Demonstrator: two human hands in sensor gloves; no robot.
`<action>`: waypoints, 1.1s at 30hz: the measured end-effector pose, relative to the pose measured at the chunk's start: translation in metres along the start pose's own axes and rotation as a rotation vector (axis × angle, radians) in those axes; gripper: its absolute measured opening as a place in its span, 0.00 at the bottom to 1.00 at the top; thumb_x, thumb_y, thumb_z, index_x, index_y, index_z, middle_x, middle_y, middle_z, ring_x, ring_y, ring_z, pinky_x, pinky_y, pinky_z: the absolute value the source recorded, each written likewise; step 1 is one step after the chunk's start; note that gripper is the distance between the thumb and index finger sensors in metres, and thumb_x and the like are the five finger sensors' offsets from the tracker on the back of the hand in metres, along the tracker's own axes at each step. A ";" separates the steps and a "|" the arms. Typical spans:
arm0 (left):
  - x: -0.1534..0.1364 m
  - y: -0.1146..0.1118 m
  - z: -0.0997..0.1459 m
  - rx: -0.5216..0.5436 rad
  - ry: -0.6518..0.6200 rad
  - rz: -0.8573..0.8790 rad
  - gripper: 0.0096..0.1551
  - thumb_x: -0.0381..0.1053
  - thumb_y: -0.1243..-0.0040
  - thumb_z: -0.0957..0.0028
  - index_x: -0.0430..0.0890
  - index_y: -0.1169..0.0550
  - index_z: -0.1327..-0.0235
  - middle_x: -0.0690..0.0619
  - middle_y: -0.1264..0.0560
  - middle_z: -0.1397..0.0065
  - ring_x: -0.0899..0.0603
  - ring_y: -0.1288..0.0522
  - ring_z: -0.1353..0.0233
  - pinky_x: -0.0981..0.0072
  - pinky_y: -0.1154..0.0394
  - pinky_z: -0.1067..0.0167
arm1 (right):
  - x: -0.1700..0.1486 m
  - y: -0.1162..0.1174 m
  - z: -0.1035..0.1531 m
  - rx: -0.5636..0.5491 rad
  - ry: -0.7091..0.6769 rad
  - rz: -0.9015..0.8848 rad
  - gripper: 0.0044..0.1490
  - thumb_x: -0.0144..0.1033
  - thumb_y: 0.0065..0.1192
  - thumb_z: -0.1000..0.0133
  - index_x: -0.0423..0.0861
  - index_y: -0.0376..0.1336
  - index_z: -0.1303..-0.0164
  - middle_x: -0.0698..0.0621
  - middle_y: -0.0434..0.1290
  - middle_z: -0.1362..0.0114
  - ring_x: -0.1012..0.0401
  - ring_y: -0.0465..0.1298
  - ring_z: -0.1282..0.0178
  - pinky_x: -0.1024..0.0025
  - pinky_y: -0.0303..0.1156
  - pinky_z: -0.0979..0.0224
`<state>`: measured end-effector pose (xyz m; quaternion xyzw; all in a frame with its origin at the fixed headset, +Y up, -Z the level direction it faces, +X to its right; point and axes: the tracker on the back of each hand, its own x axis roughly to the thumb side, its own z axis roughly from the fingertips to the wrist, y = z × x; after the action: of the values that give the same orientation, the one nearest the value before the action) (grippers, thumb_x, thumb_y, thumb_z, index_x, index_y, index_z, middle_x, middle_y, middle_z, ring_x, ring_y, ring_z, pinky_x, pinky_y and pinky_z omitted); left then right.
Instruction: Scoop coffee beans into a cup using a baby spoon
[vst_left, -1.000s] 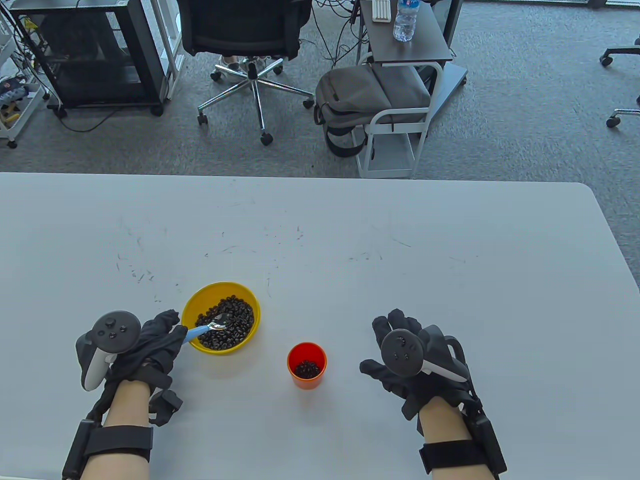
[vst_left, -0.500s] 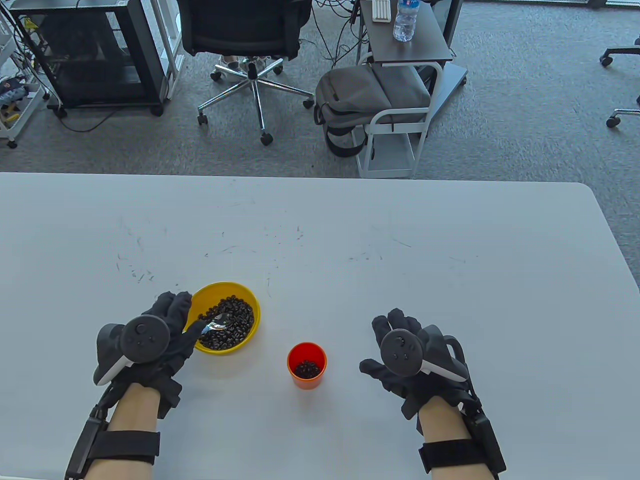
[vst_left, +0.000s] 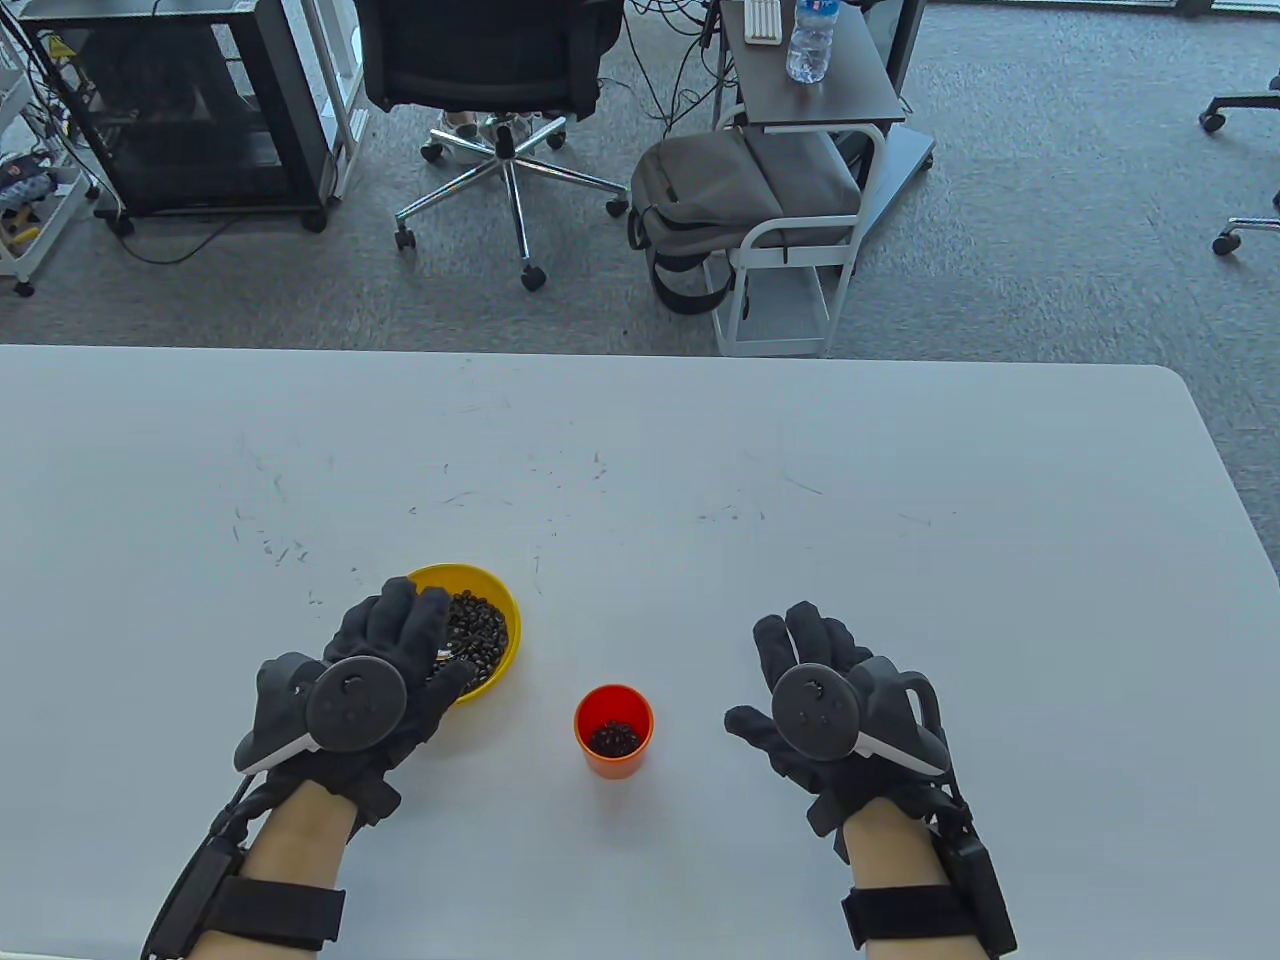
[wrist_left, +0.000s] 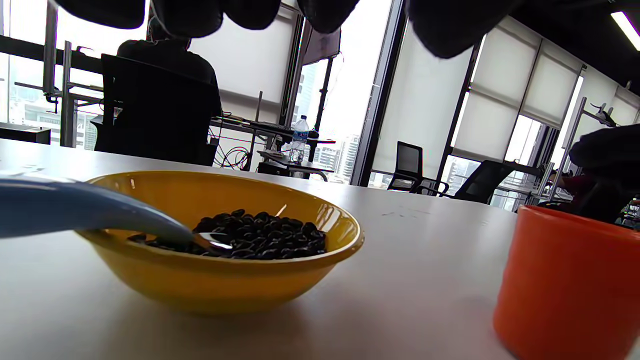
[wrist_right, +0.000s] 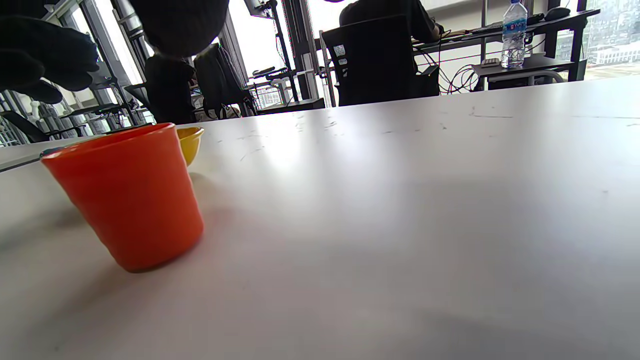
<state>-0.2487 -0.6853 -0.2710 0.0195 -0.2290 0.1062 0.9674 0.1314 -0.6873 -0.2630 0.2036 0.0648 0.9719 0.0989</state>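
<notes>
Right now I see the baby spoon (wrist_left: 95, 212) lying in the yellow bowl (vst_left: 505, 620), its blue handle over the near-left rim and its metal tip among the coffee beans (wrist_left: 260, 240). From above, my left hand (vst_left: 385, 665) hides it completely; whether the fingers grip the handle I cannot tell. The orange cup (vst_left: 613, 730), beans inside, stands near-right of the bowl. My right hand (vst_left: 830, 700) lies spread on the table (vst_left: 900, 480), holding nothing.
</notes>
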 end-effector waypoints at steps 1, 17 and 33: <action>0.003 0.000 0.000 -0.003 -0.012 -0.009 0.44 0.59 0.48 0.33 0.34 0.44 0.16 0.25 0.50 0.18 0.15 0.45 0.24 0.20 0.41 0.37 | 0.000 -0.001 0.001 -0.013 0.002 0.003 0.56 0.58 0.53 0.39 0.32 0.38 0.18 0.22 0.38 0.19 0.24 0.46 0.26 0.24 0.52 0.30; 0.020 -0.017 -0.005 -0.095 -0.060 -0.064 0.44 0.63 0.50 0.33 0.36 0.43 0.15 0.27 0.50 0.17 0.16 0.46 0.22 0.19 0.42 0.37 | -0.005 0.003 0.002 -0.029 0.044 0.033 0.57 0.59 0.53 0.39 0.32 0.38 0.19 0.22 0.38 0.19 0.24 0.45 0.26 0.23 0.50 0.31; 0.023 -0.017 -0.003 -0.120 -0.040 -0.041 0.45 0.63 0.50 0.33 0.37 0.43 0.15 0.27 0.50 0.17 0.15 0.46 0.22 0.19 0.42 0.37 | -0.007 0.004 0.003 -0.030 0.046 0.019 0.57 0.59 0.53 0.39 0.32 0.38 0.19 0.22 0.37 0.19 0.24 0.44 0.26 0.22 0.50 0.31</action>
<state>-0.2238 -0.6972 -0.2628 -0.0315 -0.2539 0.0719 0.9640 0.1381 -0.6921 -0.2625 0.1801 0.0505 0.9781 0.0913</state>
